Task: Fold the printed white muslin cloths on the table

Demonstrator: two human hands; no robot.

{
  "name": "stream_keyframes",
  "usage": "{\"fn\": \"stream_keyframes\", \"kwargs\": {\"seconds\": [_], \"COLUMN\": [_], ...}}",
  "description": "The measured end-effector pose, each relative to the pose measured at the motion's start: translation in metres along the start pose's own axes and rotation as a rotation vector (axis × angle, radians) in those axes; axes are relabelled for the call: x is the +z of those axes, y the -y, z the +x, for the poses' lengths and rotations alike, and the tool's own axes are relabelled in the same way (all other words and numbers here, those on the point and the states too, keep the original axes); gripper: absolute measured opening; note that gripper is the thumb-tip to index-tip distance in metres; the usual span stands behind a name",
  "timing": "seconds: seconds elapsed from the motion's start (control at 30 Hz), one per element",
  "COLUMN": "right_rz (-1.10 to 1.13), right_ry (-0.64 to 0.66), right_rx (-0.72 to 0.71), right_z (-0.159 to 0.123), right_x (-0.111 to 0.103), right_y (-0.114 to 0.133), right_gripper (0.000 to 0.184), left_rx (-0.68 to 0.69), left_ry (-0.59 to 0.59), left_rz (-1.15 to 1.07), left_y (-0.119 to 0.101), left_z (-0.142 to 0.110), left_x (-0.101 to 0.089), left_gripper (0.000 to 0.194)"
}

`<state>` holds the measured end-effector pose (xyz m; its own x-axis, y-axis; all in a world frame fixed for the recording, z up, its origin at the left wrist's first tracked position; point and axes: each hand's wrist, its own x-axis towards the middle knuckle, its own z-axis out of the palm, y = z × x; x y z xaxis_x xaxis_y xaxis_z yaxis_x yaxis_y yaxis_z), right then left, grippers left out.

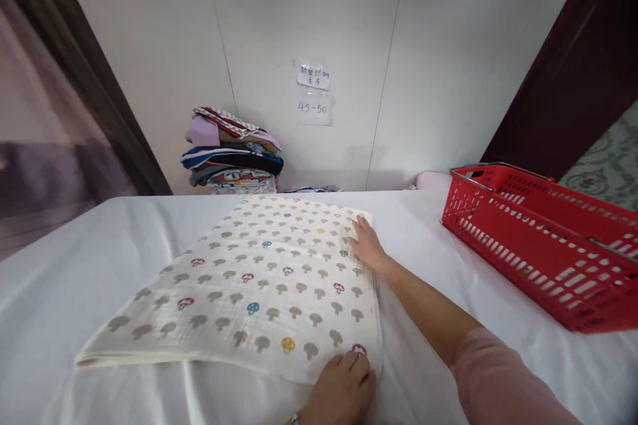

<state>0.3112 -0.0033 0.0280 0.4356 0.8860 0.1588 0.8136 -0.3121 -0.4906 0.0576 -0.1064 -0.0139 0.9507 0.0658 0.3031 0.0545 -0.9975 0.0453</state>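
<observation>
A cream muslin blanket (pixel 279 265) with grey and coloured mushroom prints lies folded flat on the white-covered table. At its near right corner, my left hand (pixel 339 388) has its fingers curled together over the edge, thumb side hidden. My right hand (pixel 367 247) lies on the far right part of the blanket, fingers spread and holding nothing. The blanket's layered folded edge shows at the near left.
A red plastic basket (pixel 538 232) with metal handles stands on the right of the white sheet (pixel 413 345). Behind the table's far edge rises a stack of folded clothes (pixel 232 153). Two paper labels (pixel 315 108) are stuck to the wall. Curtains (pixel 84 80) hang at the left.
</observation>
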Motion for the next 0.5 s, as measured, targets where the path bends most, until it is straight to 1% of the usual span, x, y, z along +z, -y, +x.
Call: {"fn": "stream_keyframes", "kwargs": {"seconds": [0.07,0.17,0.23,0.3,0.4,0.5], "right_rz": [-0.125,-0.232,-0.266,-0.291,-0.315,-0.349], "right_ry": [0.088,0.182,0.195,0.212,0.212,0.180], "right_rx": [0.027,0.160,0.181,0.181,0.166,0.166], "right_z": [0.007,0.017,0.024,0.031,0.042,0.051], "right_x": [0.007,0.014,0.016,0.016,0.014,0.014], "right_y": [-0.002,-0.012,-0.018,-0.022,-0.027,-0.034], "right_gripper": [0.060,0.064,0.065,0.064,0.062,0.061], "left_rx": [0.011,0.035,0.053,0.033,-0.012,0.003], "left_ry": [-0.029,-0.089,-0.135,-0.157,-0.138,-0.118], "left_rz": [0.003,-0.001,0.001,0.003,-0.021,-0.027], "left_y": [0.002,0.003,0.002,0.001,0.001,0.002], "left_z": [0.000,-0.001,-0.001,0.001,0.005,0.010], "left_x": [0.004,0.009,0.016,0.028,0.050,0.066], "left_gripper": [0.012,0.014,0.013,0.013,0.019,0.025]}}
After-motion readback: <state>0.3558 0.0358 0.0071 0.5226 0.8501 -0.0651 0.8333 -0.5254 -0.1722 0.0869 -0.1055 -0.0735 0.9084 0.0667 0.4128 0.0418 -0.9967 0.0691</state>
